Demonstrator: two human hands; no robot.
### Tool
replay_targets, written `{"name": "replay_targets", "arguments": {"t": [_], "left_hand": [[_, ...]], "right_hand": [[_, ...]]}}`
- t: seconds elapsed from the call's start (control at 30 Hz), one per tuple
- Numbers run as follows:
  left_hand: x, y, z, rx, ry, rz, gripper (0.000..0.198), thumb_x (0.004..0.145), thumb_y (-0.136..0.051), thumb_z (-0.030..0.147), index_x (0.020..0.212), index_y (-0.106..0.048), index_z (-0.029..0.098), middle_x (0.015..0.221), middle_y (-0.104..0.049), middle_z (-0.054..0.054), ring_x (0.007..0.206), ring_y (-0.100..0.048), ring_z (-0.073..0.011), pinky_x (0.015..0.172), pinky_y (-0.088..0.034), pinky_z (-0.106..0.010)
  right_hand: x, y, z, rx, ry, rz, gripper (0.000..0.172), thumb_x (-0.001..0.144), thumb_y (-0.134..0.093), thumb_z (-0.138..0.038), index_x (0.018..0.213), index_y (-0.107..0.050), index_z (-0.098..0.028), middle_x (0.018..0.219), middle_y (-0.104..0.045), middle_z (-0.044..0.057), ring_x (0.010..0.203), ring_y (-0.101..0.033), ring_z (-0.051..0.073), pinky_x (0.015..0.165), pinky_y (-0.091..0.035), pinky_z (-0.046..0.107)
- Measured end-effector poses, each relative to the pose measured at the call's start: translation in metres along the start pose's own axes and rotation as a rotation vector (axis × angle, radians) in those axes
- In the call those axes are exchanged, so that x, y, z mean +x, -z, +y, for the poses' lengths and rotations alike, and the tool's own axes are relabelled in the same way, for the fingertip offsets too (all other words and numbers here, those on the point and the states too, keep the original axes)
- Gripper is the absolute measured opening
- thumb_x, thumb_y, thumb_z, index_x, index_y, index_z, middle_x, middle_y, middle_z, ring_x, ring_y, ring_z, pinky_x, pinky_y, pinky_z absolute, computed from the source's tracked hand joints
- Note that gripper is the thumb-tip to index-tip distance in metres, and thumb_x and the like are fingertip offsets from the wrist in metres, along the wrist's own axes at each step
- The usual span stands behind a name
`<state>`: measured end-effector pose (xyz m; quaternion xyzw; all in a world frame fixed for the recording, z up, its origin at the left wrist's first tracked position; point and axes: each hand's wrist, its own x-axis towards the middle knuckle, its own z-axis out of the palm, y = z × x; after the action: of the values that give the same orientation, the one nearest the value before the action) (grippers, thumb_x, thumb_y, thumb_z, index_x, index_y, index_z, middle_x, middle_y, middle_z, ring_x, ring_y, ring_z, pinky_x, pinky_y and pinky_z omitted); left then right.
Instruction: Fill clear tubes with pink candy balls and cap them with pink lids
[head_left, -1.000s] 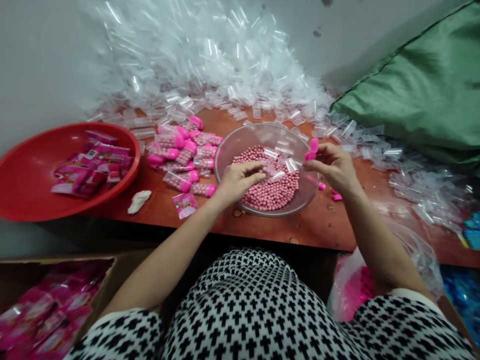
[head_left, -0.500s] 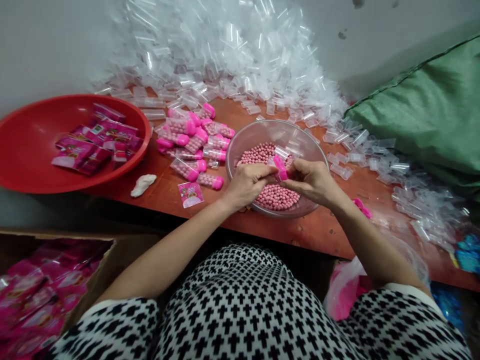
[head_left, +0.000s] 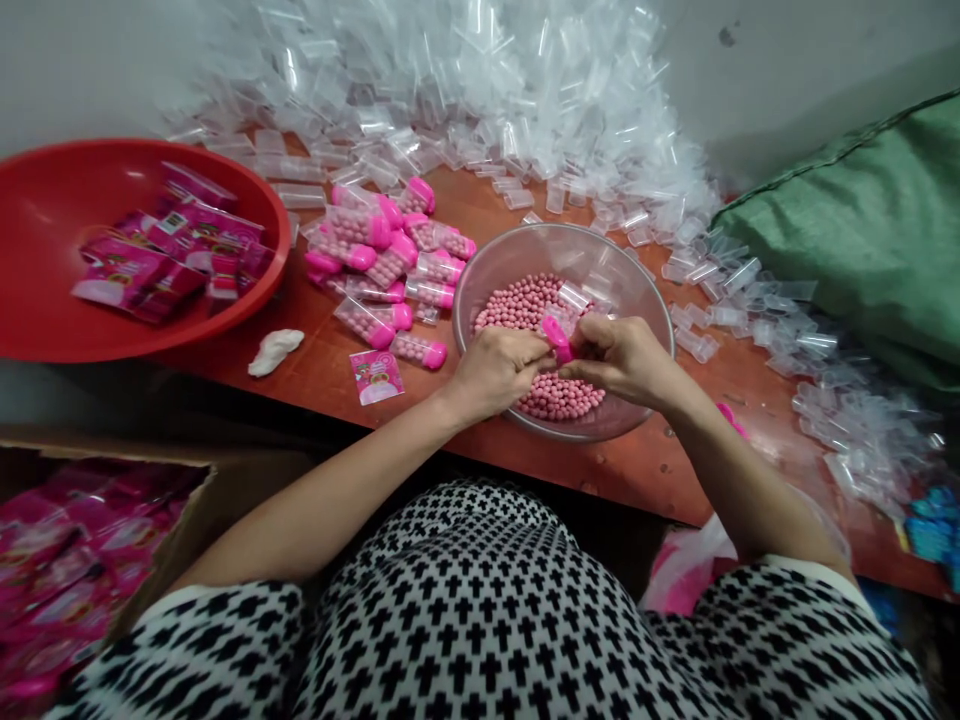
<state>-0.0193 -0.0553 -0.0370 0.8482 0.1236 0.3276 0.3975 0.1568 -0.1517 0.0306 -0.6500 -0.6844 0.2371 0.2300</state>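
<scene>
My left hand and my right hand meet above a translucent plastic bowl. Between them is a bright pink plastic cap, pinched by the fingertips of both hands. Part of the cap is hidden by my right fingers. Small round pink balls lie in the bowl, and a few clear plastic tubes rest on them behind the cap. Left of the bowl is a heap of clear tubes with pink caps, filled with pink balls.
A red basin with pink packets stands at the left. Nearer are a printed card and a white crumpled lump. Loose clear tubes pile up behind. A green sack is at the right, a box of packets below left.
My view has shifted slightly, so the basin and sack sit differently in it. Both hands stay over the bowl, still gripping the pink cap, which has turned a little.
</scene>
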Motion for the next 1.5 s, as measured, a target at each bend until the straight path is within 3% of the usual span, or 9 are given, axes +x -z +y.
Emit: {"name": "replay_targets", "arguments": {"t": [0.2,0.3,0.4,0.57,0.83,1.07,1.3,1.4,1.5], "left_hand": [[0.009,0.005,0.005,-0.141,0.168,-0.014,0.018,0.087,-0.065,0.024,0.077,-0.078,0.017,0.065,-0.071,-0.001,0.063,-0.062,-0.0140,0.064,-0.045,-0.027],[0.014,0.004,0.006,-0.247,0.187,-0.067,0.016,0.086,-0.066,0.024,0.082,-0.080,0.017,0.073,-0.075,-0.001,0.069,-0.066,-0.0155,0.067,-0.048,-0.027],[0.017,0.003,0.005,-0.344,0.221,-0.064,0.014,0.083,-0.069,0.024,0.085,-0.081,0.016,0.077,-0.077,-0.002,0.073,-0.068,-0.0170,0.069,-0.051,-0.027],[0.019,0.005,-0.001,-0.444,0.293,0.004,0.019,0.083,-0.071,0.023,0.096,-0.080,0.014,0.093,-0.079,-0.006,0.083,-0.071,-0.0182,0.079,-0.055,-0.030],[0.022,-0.002,-0.007,-0.488,0.350,0.176,0.021,0.079,-0.071,0.026,0.093,-0.080,0.013,0.092,-0.078,-0.007,0.081,-0.070,-0.0181,0.078,-0.055,-0.030],[0.021,-0.001,-0.004,-0.498,0.367,0.206,0.017,0.079,-0.071,0.025,0.089,-0.080,0.015,0.086,-0.078,-0.005,0.076,-0.069,-0.0164,0.075,-0.055,-0.028],[0.027,-0.003,-0.008,-0.660,0.375,0.294,0.017,0.080,-0.074,0.023,0.093,-0.077,0.014,0.087,-0.077,-0.004,0.078,-0.070,-0.0151,0.076,-0.058,-0.029],[0.043,0.025,-0.018,-0.687,0.386,0.362,0.016,0.085,-0.075,0.028,0.097,-0.074,0.016,0.087,-0.076,-0.003,0.082,-0.071,-0.0146,0.077,-0.059,-0.028],[0.062,0.064,-0.041,-0.555,0.431,0.494,0.020,0.087,-0.077,0.029,0.102,-0.070,0.017,0.092,-0.075,0.002,0.097,-0.069,-0.0140,0.091,-0.058,-0.030]], "right_hand": [[0.004,0.016,-0.004,-0.447,0.109,-0.001,0.024,0.092,-0.064,-0.038,0.105,-0.066,-0.018,0.101,-0.071,0.010,0.089,-0.065,0.023,0.072,-0.047,0.032],[0.002,0.029,-0.021,-0.637,0.203,-0.029,0.047,0.094,-0.061,-0.039,0.139,-0.054,-0.026,0.147,-0.055,0.009,0.136,-0.049,0.032,0.102,-0.046,0.049],[0.003,0.036,-0.032,-0.708,0.305,-0.134,0.051,0.095,-0.057,-0.030,0.146,-0.049,-0.034,0.156,-0.048,0.002,0.148,-0.036,0.030,0.120,-0.028,0.055],[0.001,0.029,-0.020,-0.807,0.234,0.057,0.051,0.090,-0.067,-0.041,0.136,-0.056,-0.021,0.137,-0.060,0.015,0.132,-0.049,0.036,0.115,-0.034,0.056],[0.000,-0.028,0.000,-0.752,0.075,0.281,0.080,0.085,-0.069,-0.054,0.142,-0.042,-0.003,0.127,-0.061,0.025,0.117,-0.057,0.037,0.104,-0.045,0.051],[0.011,-0.043,0.004,-0.729,0.042,0.390,0.062,0.085,-0.059,-0.046,0.130,-0.054,-0.004,0.116,-0.066,0.022,0.105,-0.060,0.035,0.095,-0.049,0.050],[0.020,-0.022,0.007,-0.641,0.087,0.293,0.081,0.086,-0.063,-0.049,0.151,-0.035,-0.009,0.138,-0.057,0.022,0.126,-0.053,0.037,0.102,-0.047,0.054],[0.020,0.007,0.020,-0.564,0.072,0.217,0.086,0.088,-0.066,-0.049,0.157,-0.027,-0.014,0.145,-0.054,0.020,0.124,-0.056,0.034,0.094,-0.052,0.048],[0.014,0.028,0.034,-0.606,-0.018,0.017,0.056,0.093,-0.063,-0.037,0.143,-0.049,-0.016,0.127,-0.067,0.016,0.106,-0.066,0.028,0.084,-0.053,0.039]]}}
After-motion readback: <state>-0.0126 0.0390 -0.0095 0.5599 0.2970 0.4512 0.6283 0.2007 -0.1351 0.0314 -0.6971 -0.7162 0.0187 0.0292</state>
